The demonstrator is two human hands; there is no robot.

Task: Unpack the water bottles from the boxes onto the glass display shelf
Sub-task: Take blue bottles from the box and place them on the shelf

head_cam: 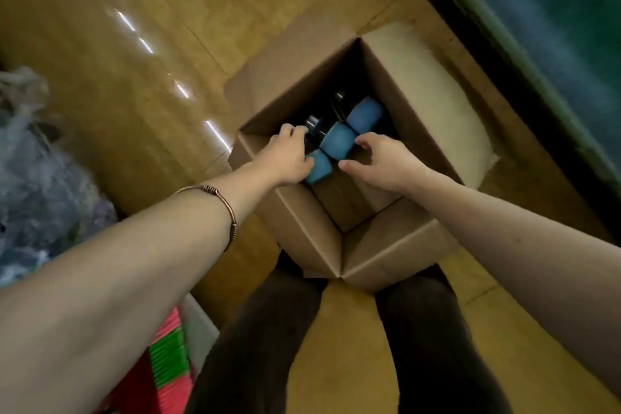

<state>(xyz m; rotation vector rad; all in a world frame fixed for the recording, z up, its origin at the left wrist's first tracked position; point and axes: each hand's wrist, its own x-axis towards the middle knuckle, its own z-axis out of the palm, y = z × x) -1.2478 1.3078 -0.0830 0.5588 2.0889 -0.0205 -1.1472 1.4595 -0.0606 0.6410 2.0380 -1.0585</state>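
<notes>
Glossy brown floor [141, 44] surrounds an open cardboard box [413, 104]; its dark interior hides all but three blue bottle caps [338, 139]. Left hand [289, 158] grips one; right hand [386, 165] hovers, fingers curled, empty.

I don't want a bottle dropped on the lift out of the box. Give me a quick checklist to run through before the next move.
1. Box flaps folded clear of the opening: ok.
2. Left hand gripping the nearest blue bottle: ok, fingers curl round its top.
3. Right hand holding a bottle: not ok, fingers are curled beside the middle blue bottle but not closed on it.
4. Lids screwed tight: cannot tell.
5. Glass shelf space free: cannot tell, out of view.
</notes>
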